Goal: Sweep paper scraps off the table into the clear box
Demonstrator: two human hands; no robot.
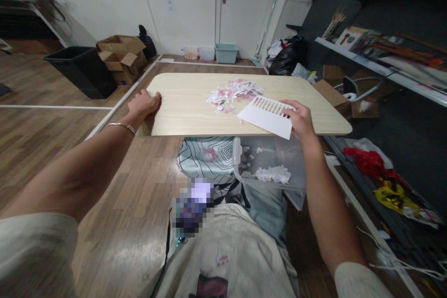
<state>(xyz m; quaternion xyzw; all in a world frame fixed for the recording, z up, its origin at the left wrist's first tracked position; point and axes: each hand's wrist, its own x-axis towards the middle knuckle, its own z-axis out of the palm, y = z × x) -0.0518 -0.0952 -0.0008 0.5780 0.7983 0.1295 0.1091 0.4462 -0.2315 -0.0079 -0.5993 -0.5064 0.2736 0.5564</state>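
Observation:
My left hand is closed around the left edge of a pale wooden tabletop. In my right hand is a white card with a row of slots cut along its upper side, pinched at its right end. It lies tilted over the front part of the tabletop. Just beyond the card, a loose pile of small white and pinkish paper scraps is spread on the wood. Under the front edge, a clear plastic box rests by my lap, holding more white paper scraps.
A patterned cushioned seat is left of the box. On the floor at left stand a black bin and cardboard boxes. Shelving with clutter runs along the right. A blue-green basket sits by the door.

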